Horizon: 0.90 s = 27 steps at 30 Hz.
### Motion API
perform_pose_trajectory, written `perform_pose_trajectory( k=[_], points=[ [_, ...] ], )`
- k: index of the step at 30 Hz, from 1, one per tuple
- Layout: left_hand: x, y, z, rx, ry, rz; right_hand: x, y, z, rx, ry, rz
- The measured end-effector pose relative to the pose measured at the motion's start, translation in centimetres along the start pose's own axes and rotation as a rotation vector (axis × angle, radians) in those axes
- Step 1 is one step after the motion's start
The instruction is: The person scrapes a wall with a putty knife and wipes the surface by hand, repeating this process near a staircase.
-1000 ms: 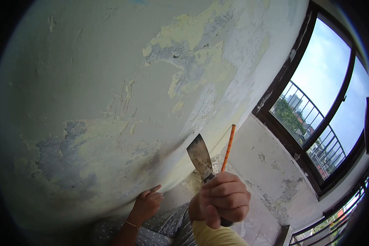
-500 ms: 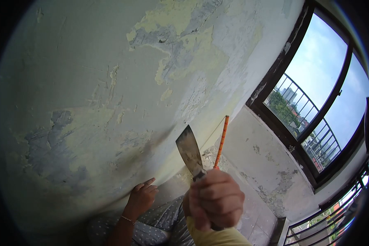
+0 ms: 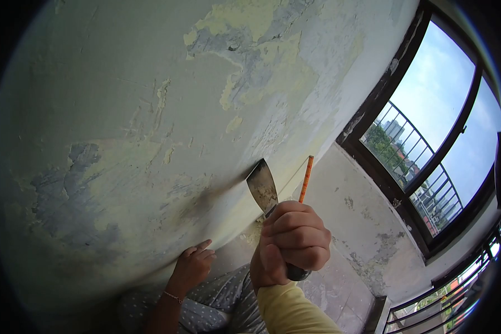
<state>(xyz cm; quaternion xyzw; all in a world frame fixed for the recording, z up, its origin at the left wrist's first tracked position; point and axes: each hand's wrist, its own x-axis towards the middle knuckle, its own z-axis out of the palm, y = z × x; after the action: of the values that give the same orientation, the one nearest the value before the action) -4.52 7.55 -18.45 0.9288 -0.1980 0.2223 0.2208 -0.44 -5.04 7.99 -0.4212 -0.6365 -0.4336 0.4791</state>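
Note:
My right hand (image 3: 295,239) is wrapped round the dark handle of a scraper, whose end shows below the fist. The scraper's stained metal blade (image 3: 263,186) points up and left, its edge at the wall (image 3: 150,122), which has peeling paint and grey patches. Lower down, my left hand (image 3: 193,266) is against the wall with nothing seen in it, its index finger stretched out and the others loosely bent. Behind the right hand an orange marked stick (image 3: 306,178) stands upright, its lower part hidden.
A dark-framed window (image 3: 434,133) with a railing outside is at the right. Below it runs a low wall (image 3: 356,206) with flaking paint. Barred openings (image 3: 445,306) are at the lower right, and paint debris lies near the wall's foot.
My right hand and the scraper have moved up slightly, and the blade has shifted right in view, now at the wall. The wall patches appear shifted right. My left hand has hardly moved.

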Motion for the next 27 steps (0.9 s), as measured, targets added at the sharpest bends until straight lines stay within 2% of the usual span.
perform_pose_trajectory(
  k=[2,3,5,7,9,11,13,14,15,17,19,20,21,25,27],
  points=[
    [-0.3,0.1,-0.1,0.0,-0.009,0.004,0.1,-1.1,-0.5,0.088,0.005,-0.075],
    [-0.1,0.0,-0.1,0.001,-0.004,0.009,0.0,-1.9,0.0,0.154,0.1,-0.23],
    [-0.1,-0.2,0.3,0.009,-0.004,0.013,0.4,-3.3,2.2,0.345,0.338,-0.394],
    [-0.2,-0.3,0.3,0.006,-0.014,0.025,-0.3,-0.4,0.7,0.089,0.114,-0.137],
    [-0.1,-0.1,-0.1,0.031,-0.012,0.024,-0.6,2.1,1.0,-0.301,0.069,0.124],
    [-0.4,-0.4,0.6,0.004,-0.015,0.02,-0.5,2.1,-0.3,-0.102,0.12,0.09],
    [-0.2,-0.6,0.9,-0.027,-0.009,0.006,-0.1,0.2,-0.9,0.119,0.2,-0.168],
    [-0.2,-0.5,0.9,-0.005,-0.015,0.007,-0.1,-0.9,-0.7,0.126,0.213,-0.304],
    [-0.4,-0.4,0.9,0.015,-0.027,0.01,-0.5,-1.3,-1.6,0.292,0.11,-0.355],
    [-0.2,-0.3,0.4,0.015,-0.022,0.005,0.3,0.4,1.3,0.175,0.261,-0.199],
    [-0.5,0.0,0.5,0.014,-0.021,0.002,-0.4,2.7,1.9,-0.204,0.19,-0.022],
    [-0.5,-0.3,0.8,0.012,-0.023,0.006,-0.4,2.9,1.9,-0.228,0.188,-0.018],
    [-0.6,-0.5,0.9,0.011,-0.028,0.009,-0.3,2.5,1.6,-0.225,0.194,-0.021],
    [-0.4,-0.3,0.3,0.061,-0.021,0.036,0.5,-1.5,0.0,0.241,0.318,-0.326],
    [-0.4,-0.3,0.7,0.041,-0.02,0.006,0.8,1.0,0.1,0.249,0.269,-0.221]
  ],
)
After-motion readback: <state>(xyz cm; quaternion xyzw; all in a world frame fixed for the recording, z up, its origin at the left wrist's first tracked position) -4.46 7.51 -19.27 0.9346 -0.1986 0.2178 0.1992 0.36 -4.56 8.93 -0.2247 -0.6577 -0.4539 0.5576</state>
